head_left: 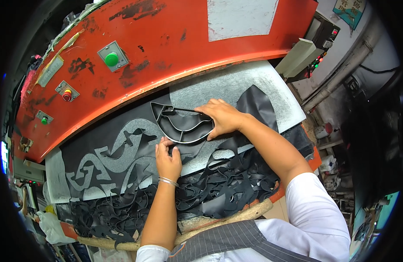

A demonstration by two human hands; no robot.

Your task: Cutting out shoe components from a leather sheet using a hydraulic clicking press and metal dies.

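Sheet (pixel 90 142) looks part-cut, holes (pixel 140 124) at left, black stock remaining far left; right hand (pixel 223 118) grips die (pixel 182 130) firmly, left hand (pixel 168 162) half-open, empty, near side.

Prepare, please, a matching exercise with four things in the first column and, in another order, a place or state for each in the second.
Things:
1. Curved black metal frame
2. Thin silver-coloured bracelet
3. Tangled black sheet scraps
4. Long orange machine panel

Places or states:
A. Heaped along the near edge of the pale flat board
B. Scuffed with dark marks
C. Gripped at one end by the right hand
D. On the wrist of the left hand

Pairs: 1-C, 2-D, 3-A, 4-B.
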